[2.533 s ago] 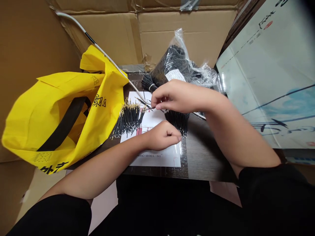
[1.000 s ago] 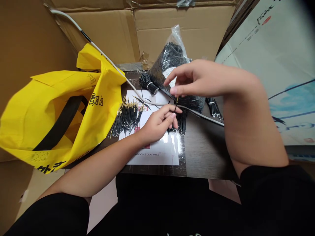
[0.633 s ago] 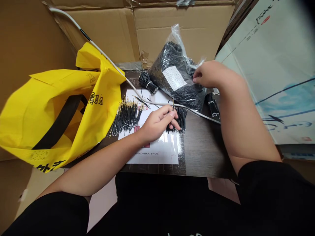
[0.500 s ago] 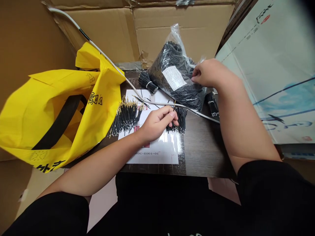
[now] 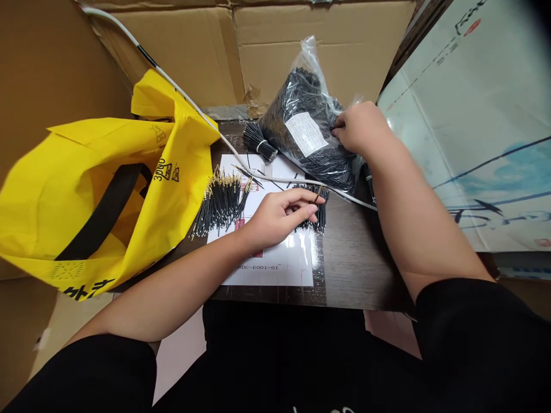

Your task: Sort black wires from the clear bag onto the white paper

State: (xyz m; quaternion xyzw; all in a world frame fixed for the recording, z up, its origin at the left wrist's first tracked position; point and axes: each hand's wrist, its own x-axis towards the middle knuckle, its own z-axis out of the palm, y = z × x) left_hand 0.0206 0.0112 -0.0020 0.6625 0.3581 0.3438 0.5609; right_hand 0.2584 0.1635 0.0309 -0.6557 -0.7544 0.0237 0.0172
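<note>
My left hand (image 5: 286, 215) is over the printed sheet (image 5: 279, 272), its fingers closed on a thin black wire with a gold tip (image 5: 319, 194). Under and beside those fingers lies a pile of short black wires (image 5: 322, 215). My right hand (image 5: 355, 129) is at the right side of the clear plastic bag of small black pieces (image 5: 297, 103); its fingertips are pinched at the bag, and what they hold is too small to name. A larger pile of gold-tipped black wires (image 5: 221, 201) lies on the sheet's left edge.
A yellow bag (image 5: 181, 149) stands at the left. A white cable (image 5: 193, 106) crosses the dark table (image 5: 357, 258). Tied wire bundles (image 5: 259, 142) lie beside the plastic bag. Cardboard (image 5: 322, 40) rises behind, and a pale printed panel (image 5: 486, 115) leans at the right.
My left hand has shifted slightly right, its index finger now stretched further along the wire. My right hand has moved a little left, with its fingertips further onto the plastic bag.
</note>
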